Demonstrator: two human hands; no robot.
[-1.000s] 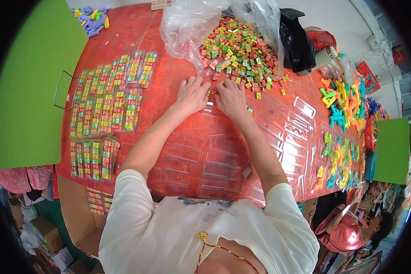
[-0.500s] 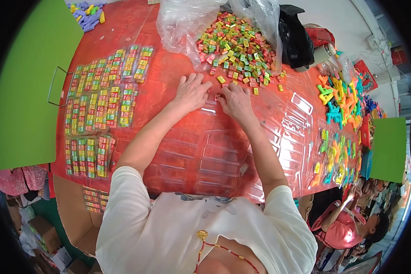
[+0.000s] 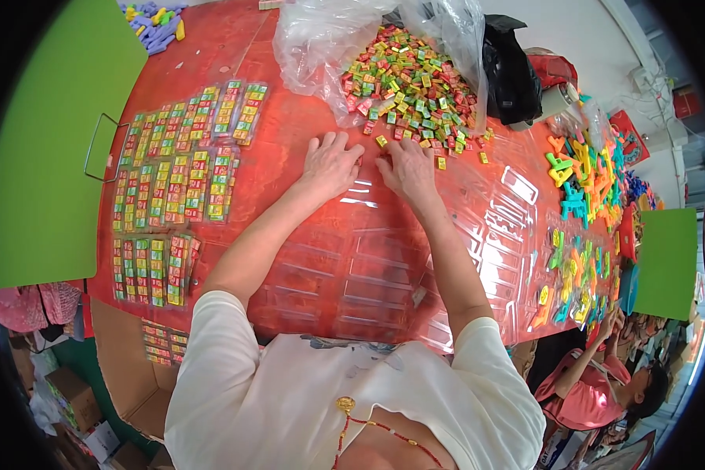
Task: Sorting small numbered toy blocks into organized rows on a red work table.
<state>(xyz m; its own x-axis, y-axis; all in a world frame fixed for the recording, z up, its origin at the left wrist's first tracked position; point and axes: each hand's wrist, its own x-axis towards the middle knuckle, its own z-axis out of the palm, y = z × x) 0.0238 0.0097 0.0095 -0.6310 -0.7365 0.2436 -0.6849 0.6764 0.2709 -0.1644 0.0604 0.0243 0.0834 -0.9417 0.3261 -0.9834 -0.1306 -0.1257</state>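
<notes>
From the head view, both hands are out over the red surface (image 3: 305,149), side by side and nearly touching. The left hand (image 3: 330,164) lies palm down, its fingers (image 3: 327,143) spread loose and flat, gripping nothing. The right hand (image 3: 409,168) lies just beside it, palm down too, fingers (image 3: 395,149) stretched forward and loose; whether a piece is pinched under the tips I cannot tell.

Right at those fingertips sits a small yellow block (image 3: 381,141), just clear of the left hand and close to the right one. Just beyond it spreads the big heap of small coloured blocks (image 3: 407,86), red, green, yellow and orange, spilling out of a crumpled clear plastic bag (image 3: 321,39) at the far edge of the surface. A few stray blocks lie scattered to the right of the right hand.

Under and just before the hands, clear plastic trays (image 3: 352,274) cover the surface, glinting. Off to the person's left, rows of filled packs of blocks (image 3: 180,180) lie in neat columns, well apart from the hands. Further left, a green board (image 3: 47,157). On the right, a pile of larger bright plastic pieces (image 3: 587,180), and a black bag (image 3: 509,70) behind the heap. At lower right another person in pink (image 3: 595,384) sits below the surface's edge.
</notes>
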